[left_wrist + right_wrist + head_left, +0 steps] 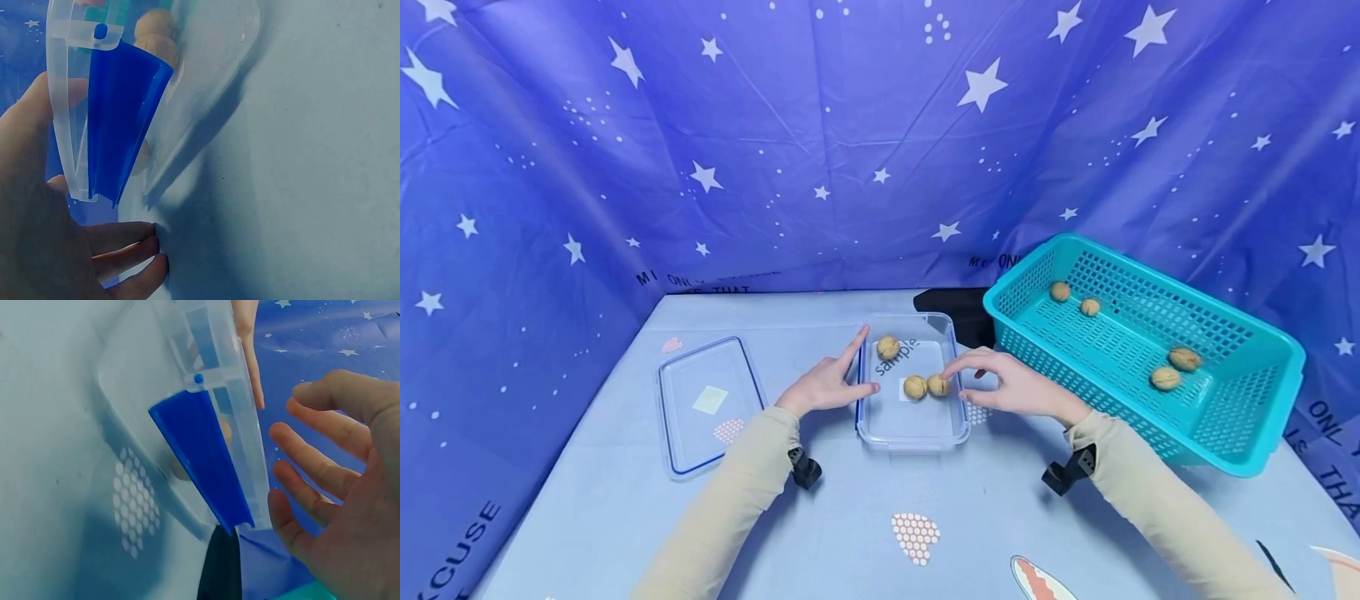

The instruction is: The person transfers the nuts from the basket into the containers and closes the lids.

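A clear plastic food box (913,437) stands on the table with three walnuts inside. One walnut (888,347) lies toward its back left; two others, a left walnut (915,387) and a right walnut (937,385), lie side by side nearer the middle. My left hand (823,385) is at the box's left side, thumb reaching over the rim and index finger extended along it. Over the right rim hovers my right hand (1011,383), its fingertips overlapping the right walnut in the head view. Its fingers are spread and hold nothing in the right wrist view. Blue side flaps (200,456) hang down.
A clear lid (688,433) with a blue seal lies left of the box. At the right, a turquoise basket (1105,354) contains several walnuts (1167,378). A black object (955,312) lies behind the box, and a starry blue curtain (850,125) closes off the back.
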Motion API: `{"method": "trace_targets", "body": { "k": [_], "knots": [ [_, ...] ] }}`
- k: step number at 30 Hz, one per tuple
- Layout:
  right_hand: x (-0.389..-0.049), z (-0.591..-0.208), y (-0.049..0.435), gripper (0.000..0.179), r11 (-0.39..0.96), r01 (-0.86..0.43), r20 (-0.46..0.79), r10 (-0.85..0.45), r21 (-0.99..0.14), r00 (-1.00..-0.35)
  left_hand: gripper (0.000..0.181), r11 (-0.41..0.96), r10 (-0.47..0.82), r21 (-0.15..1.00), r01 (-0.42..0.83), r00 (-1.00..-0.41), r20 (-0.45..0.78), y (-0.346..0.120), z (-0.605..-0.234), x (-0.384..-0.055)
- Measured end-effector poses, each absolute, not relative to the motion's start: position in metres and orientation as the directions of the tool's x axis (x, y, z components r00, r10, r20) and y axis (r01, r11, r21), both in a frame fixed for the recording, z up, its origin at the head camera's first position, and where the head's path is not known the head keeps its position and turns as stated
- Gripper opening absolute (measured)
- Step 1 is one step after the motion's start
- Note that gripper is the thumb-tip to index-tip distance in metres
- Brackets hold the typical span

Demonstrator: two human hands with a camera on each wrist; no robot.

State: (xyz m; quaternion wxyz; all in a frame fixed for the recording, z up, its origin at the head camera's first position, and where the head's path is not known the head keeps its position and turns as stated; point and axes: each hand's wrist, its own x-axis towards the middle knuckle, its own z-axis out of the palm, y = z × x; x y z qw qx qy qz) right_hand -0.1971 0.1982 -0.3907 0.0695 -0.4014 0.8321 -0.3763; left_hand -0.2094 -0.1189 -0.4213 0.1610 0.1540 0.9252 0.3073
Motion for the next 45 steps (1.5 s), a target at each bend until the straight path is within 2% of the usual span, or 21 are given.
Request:
{"method": "trace_targets", "body": {
  "k": [14, 34, 45],
  "knots": [
    [-0.195, -0.376, 0.232, 0.029, 0.445, -0.611, 0.192, -0.684, -0.655, -0.704, 0.094, 0.768, 0.379, 0.614, 0.184, -0.903, -0.204, -0.118, -0.421, -0.210],
    [-0.189, -0.352, 0.267, 0.030, 0.481, -0.612, 0.174, -0.680, -0.627, -0.713, 0.090, 0.780, 0.391, 0.598, 0.187, -0.891, -0.231, -0.118, -0.419, -0.209],
    [-0.194, -0.328, 0.289, 0.028, 0.574, -0.597, 0.193, -0.611, -0.561, -0.768, 0.090, 0.780, 0.380, 0.602, 0.171, -0.893, -0.240, -0.118, -0.420, -0.209]
  ]
}}
